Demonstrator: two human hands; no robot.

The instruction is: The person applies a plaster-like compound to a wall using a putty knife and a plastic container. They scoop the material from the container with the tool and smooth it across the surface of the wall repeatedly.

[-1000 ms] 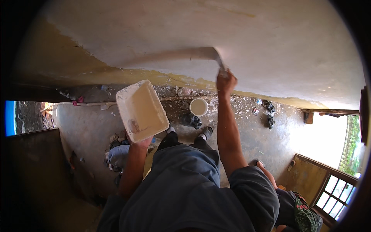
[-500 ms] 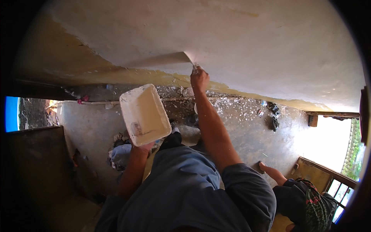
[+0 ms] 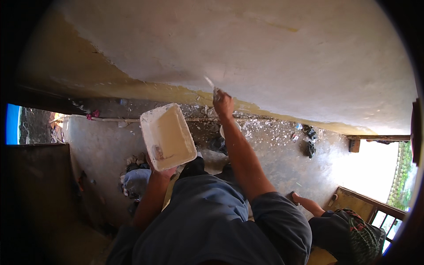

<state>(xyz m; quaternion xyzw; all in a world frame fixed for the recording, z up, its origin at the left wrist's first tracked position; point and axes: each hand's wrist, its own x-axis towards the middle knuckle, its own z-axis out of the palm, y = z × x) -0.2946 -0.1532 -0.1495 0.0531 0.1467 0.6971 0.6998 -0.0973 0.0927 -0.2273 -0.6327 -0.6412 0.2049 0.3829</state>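
My left hand point(image 3: 162, 173) is closed on the near end of a white, plaster-smeared rectangular tray point(image 3: 191, 142), its fingers mostly hidden beneath. Pale filler coats the inside of the tray, which is tilted with its hollow side toward me. My right hand point(image 3: 224, 105) is wrapped round the handle of a putty knife point(image 3: 210, 82). The blade, seen nearly edge-on, is near the lower part of the wall point(image 3: 247, 53); whether it touches is unclear. White coating covers most of this wall, leaving yellowish paint at the left and along the bottom.
White flakes and debris point(image 3: 265, 128) litter the floor along the wall, beside a long pipe point(image 3: 119, 119). A round white container point(image 3: 232, 129) is partly behind my right forearm. Black plastic point(image 3: 312, 143) lies at the right. Another person point(image 3: 340, 229) is at the lower right, near a doorway.
My right hand and the putty knife have moved down and slightly left along the wall, and the blade has turned more edge-on. The tray has shifted slightly down.
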